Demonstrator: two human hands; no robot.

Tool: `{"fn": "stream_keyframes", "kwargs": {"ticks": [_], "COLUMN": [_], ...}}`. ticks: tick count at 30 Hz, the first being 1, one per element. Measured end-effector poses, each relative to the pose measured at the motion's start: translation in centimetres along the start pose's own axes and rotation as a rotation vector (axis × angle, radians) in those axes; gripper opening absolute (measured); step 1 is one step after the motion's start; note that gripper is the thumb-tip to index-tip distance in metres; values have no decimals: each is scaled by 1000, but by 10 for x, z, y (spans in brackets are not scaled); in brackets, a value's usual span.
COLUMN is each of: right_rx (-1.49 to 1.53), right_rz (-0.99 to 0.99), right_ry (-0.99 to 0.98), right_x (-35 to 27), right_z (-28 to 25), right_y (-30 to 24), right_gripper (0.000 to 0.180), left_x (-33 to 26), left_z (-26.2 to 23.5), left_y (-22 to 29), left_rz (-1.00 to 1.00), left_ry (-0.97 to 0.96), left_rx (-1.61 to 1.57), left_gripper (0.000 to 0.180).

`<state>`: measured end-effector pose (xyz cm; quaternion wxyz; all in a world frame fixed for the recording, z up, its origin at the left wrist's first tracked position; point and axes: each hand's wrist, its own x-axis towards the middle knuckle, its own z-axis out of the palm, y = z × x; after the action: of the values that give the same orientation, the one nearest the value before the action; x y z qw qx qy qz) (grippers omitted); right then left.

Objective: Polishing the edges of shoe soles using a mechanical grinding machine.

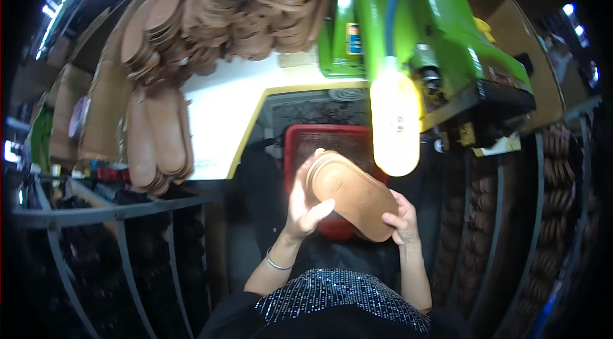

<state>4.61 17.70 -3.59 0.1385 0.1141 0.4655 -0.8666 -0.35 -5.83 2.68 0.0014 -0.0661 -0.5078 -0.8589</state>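
Both my hands hold a small stack of tan-brown insoles, tilted, over the gap in front of my body. My left hand is wrapped round the upper-left end, its thumb lying along the near edge. At the lower-right end my right hand pinches the stack, thumb on top. The upper edges of several layers show at the left end; their number cannot be made out. Below and behind the stack is a red plastic crate, partly hidden by it.
Heaped brown insoles cover the back left of a white worktop with a yellow edge. More insoles overhang its left side. A green machine stands at the back right, beside a bright lamp. Metal racks flank me.
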Motion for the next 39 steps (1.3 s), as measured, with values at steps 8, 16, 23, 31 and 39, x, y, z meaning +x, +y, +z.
{"fn": "stream_keyframes", "kwargs": {"ticks": [8, 16, 23, 31, 39], "right_rx": [111, 119, -35, -74, 193], "right_rz": [145, 24, -350, -457, -460], "right_ry": [55, 266, 558, 474, 339], "right_x": [-53, -85, -62, 5, 29], "right_z": [7, 5, -36, -31, -4], "right_y": [44, 9, -68, -134, -110], "right_gripper": [75, 56, 50, 45, 51], "left_x": [40, 46, 51, 42, 32], "left_z": [69, 63, 70, 46, 14], "left_y": [-33, -45, -24, -23, 15], "left_rz": [-130, 109, -78, -63, -103], "left_ry": [-143, -44, -158, -124, 47], "left_rx": [588, 566, 491, 281, 324], "left_gripper": [24, 16, 15, 32, 30]}}
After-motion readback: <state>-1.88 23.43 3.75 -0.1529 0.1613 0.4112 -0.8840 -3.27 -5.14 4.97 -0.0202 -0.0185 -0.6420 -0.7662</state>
